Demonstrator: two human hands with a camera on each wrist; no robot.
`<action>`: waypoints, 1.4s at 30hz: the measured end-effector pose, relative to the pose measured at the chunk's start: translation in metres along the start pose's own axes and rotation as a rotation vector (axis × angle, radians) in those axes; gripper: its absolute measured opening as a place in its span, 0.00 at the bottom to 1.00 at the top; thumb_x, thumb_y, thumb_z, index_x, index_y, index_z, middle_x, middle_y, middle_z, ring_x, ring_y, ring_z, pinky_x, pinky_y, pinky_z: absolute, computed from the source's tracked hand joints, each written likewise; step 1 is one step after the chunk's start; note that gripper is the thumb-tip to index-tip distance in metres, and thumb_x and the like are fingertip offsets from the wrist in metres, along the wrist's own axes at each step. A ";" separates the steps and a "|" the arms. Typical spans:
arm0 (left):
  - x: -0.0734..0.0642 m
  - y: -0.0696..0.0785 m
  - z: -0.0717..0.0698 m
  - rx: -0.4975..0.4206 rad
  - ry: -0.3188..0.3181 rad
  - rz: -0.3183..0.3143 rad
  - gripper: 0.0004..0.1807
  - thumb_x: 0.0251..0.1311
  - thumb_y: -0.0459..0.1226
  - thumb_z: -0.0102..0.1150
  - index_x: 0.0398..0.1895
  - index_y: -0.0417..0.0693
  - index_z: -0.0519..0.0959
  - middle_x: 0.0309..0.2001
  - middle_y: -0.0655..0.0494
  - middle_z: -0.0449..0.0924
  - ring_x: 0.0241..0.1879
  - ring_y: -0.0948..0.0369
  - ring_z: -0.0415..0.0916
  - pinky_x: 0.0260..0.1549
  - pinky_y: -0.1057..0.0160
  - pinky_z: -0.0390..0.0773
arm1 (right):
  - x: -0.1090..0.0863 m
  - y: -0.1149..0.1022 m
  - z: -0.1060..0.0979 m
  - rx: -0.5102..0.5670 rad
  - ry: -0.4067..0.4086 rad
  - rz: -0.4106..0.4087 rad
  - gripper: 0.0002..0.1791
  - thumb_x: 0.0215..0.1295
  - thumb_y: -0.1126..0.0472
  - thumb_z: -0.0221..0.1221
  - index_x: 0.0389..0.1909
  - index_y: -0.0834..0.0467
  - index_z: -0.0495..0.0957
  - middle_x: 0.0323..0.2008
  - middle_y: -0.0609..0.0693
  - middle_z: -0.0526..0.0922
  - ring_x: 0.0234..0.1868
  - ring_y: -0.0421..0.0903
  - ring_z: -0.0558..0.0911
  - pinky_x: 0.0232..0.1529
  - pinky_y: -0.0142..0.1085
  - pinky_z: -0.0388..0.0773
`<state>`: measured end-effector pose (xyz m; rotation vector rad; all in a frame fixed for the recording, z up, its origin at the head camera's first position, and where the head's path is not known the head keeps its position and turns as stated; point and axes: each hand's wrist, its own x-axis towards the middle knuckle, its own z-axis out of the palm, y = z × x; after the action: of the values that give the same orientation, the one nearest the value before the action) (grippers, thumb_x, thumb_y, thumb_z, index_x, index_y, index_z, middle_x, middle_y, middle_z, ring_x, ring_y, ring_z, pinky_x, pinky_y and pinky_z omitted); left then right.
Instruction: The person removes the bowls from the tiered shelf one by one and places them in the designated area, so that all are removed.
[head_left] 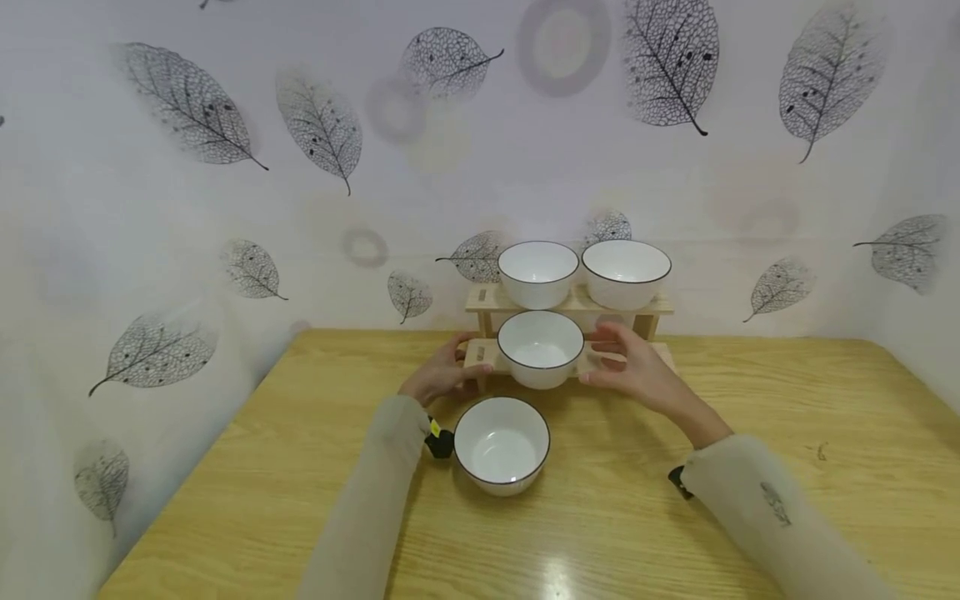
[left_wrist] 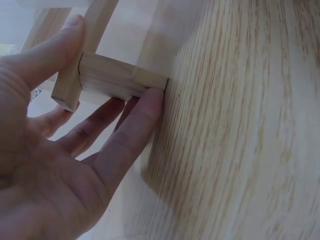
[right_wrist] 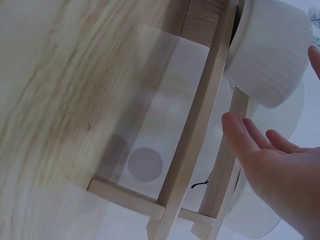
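Note:
A two-tier wooden rack (head_left: 482,352) stands at the back of the table. My left hand (head_left: 442,373) grips its left end; in the left wrist view the thumb lies over the shelf end and the fingers touch the wooden leg (left_wrist: 115,75) below. A white bowl (head_left: 540,350) with a dark rim sits on the lower tier. To its right is my right hand (head_left: 637,371), palm turned toward the bowl. The right wrist view shows its fingers (right_wrist: 240,135) extended, holding nothing, with a gap to the bowl (right_wrist: 272,55).
Two matching bowls, one left (head_left: 537,275) and one right (head_left: 626,275), stand on the upper tier. Another white bowl (head_left: 501,446) rests on the table (head_left: 622,533) in front of the rack, beside the left wrist. Leaf-patterned cloth (head_left: 450,183) hangs right behind.

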<state>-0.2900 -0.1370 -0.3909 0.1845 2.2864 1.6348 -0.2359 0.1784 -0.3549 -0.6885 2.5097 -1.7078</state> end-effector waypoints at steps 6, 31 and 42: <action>0.001 0.000 0.000 -0.015 0.005 -0.014 0.40 0.68 0.34 0.64 0.78 0.47 0.55 0.65 0.34 0.67 0.48 0.50 0.75 0.39 0.60 0.80 | 0.008 -0.003 0.007 0.003 -0.025 0.036 0.56 0.55 0.69 0.73 0.75 0.76 0.44 0.71 0.77 0.56 0.71 0.72 0.59 0.71 0.58 0.59; 0.001 0.003 0.002 -0.038 -0.002 -0.036 0.39 0.69 0.34 0.63 0.78 0.49 0.55 0.65 0.35 0.66 0.52 0.48 0.74 0.46 0.55 0.82 | 0.025 0.001 0.029 0.090 -0.046 -0.015 0.56 0.55 0.66 0.74 0.76 0.65 0.45 0.69 0.68 0.58 0.71 0.68 0.60 0.72 0.61 0.54; 0.000 0.004 0.002 -0.045 0.005 -0.052 0.39 0.69 0.34 0.64 0.78 0.50 0.55 0.66 0.35 0.66 0.53 0.48 0.74 0.49 0.53 0.81 | 0.032 0.005 0.037 0.106 -0.013 -0.036 0.57 0.52 0.66 0.75 0.76 0.65 0.46 0.68 0.67 0.62 0.68 0.64 0.66 0.71 0.57 0.56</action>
<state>-0.2899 -0.1343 -0.3878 0.1099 2.2363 1.6610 -0.2569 0.1359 -0.3673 -0.7385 2.3913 -1.8266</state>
